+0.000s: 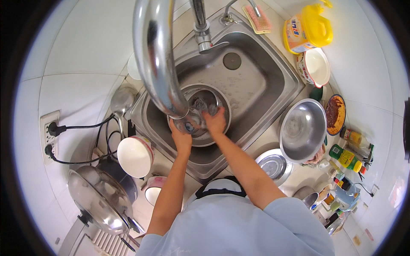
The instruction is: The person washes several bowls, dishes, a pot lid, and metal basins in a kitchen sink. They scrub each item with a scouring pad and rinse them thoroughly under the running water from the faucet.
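Note:
A round stainless steel basin [228, 112] with water in it rests in the left part of the steel sink [256, 105]. Clear, glass-like vessels [209, 97] lie inside the basin, partly blurred and overlapping. My left hand [182, 137] is at the basin's near left edge, beside a clear vessel; its fingers are partly hidden, so its hold is unclear. My right hand [215, 122] reaches in from the right, its fingers spread against the clear vessels. Above them bends the large chrome faucet spout [160, 70], which hides part of the basin.
A steel bowl [302, 131] and a metal plate [275, 166] stand right of the sink. White bowls [134, 156] and a lidded steel wok [99, 198] are at left. A yellow detergent jug [307, 30] and a pink-bristled brush [257, 19] sit behind.

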`<state>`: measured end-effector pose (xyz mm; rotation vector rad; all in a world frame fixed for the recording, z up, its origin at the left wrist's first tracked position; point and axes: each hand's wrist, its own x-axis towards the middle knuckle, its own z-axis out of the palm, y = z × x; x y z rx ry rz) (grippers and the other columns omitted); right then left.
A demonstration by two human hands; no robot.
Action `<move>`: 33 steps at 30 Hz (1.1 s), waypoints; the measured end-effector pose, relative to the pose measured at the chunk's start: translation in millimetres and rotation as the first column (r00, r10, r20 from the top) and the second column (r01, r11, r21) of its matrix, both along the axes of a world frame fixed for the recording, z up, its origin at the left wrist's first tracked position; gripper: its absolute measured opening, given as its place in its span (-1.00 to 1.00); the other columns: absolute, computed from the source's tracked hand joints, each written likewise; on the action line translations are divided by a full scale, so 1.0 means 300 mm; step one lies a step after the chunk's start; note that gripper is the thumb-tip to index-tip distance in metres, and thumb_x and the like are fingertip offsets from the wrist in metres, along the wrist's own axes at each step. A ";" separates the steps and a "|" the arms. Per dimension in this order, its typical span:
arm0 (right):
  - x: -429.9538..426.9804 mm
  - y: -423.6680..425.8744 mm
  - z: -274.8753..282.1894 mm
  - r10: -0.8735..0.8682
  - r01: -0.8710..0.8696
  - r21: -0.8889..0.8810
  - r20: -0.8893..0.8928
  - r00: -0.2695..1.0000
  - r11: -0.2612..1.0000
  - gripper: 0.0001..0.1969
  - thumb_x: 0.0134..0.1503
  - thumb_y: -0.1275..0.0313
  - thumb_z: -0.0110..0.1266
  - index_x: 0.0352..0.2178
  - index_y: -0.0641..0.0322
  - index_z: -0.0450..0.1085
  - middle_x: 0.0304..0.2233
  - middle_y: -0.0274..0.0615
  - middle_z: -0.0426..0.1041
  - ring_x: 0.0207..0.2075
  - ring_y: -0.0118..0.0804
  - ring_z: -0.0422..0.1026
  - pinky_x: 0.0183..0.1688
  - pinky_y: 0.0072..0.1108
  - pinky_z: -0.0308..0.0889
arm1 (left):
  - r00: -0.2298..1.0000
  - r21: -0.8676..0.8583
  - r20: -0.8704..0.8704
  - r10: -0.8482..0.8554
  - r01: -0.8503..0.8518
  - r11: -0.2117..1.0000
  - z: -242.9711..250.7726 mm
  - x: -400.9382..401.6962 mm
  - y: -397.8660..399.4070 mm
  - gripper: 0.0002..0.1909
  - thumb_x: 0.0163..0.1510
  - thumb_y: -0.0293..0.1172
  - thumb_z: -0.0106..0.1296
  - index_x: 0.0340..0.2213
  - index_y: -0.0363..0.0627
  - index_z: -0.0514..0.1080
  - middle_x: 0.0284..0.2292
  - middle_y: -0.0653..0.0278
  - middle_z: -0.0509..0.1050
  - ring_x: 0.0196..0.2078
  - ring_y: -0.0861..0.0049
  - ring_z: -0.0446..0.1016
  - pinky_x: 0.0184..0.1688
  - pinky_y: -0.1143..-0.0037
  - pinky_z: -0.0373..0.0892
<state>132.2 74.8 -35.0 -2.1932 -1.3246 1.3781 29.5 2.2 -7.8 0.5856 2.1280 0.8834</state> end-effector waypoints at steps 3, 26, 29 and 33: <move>0.013 -0.084 0.018 -0.116 0.111 -0.160 -0.018 0.993 0.981 -0.36 -0.24 0.24 0.14 -0.12 0.19 0.05 -0.25 0.10 0.32 -0.18 0.04 0.29 -0.15 -0.40 0.17 | 0.925 0.118 -0.356 -0.133 0.185 0.976 -0.005 0.016 -0.006 -0.48 -0.08 -0.59 -0.17 -0.04 -0.28 -0.02 -0.03 -0.08 0.09 0.01 0.09 0.10 -0.02 0.42 0.09; 0.270 0.014 0.160 -0.377 0.451 0.116 -0.392 0.839 0.885 -0.36 -0.23 0.18 0.16 -0.16 0.35 0.13 -0.19 -0.01 0.27 -0.17 -0.22 0.25 -0.13 -0.54 0.14 | 0.737 0.010 0.636 0.228 -0.303 0.953 0.172 0.045 -0.105 -0.44 -0.11 -0.69 -0.24 -0.03 -0.08 0.00 -0.12 0.03 0.19 -0.14 0.15 0.27 -0.24 0.25 0.36; 0.256 -0.008 0.173 -0.314 0.400 0.212 -0.347 0.884 0.891 -0.36 -0.23 0.18 0.16 -0.16 0.34 0.13 -0.21 0.02 0.28 -0.19 -0.17 0.27 -0.13 -0.52 0.15 | 0.977 0.295 -0.210 -0.034 0.096 0.951 0.177 -0.008 -0.108 -0.34 -0.17 -0.74 -0.24 0.01 -0.02 -0.04 -0.08 -0.02 0.14 -0.12 0.14 0.26 -0.16 0.34 0.28; 0.284 -0.042 0.183 -0.272 0.334 0.289 -0.235 0.933 0.897 -0.37 -0.24 0.19 0.15 -0.17 0.33 0.14 -0.23 0.07 0.30 -0.19 -0.09 0.28 -0.14 -0.48 0.15 | 0.839 0.258 -0.529 -0.129 0.304 0.917 0.311 -0.009 -0.085 -0.29 -0.22 -0.79 -0.27 0.02 0.00 -0.04 -0.03 -0.08 0.07 -0.07 0.12 0.20 -0.12 0.40 0.21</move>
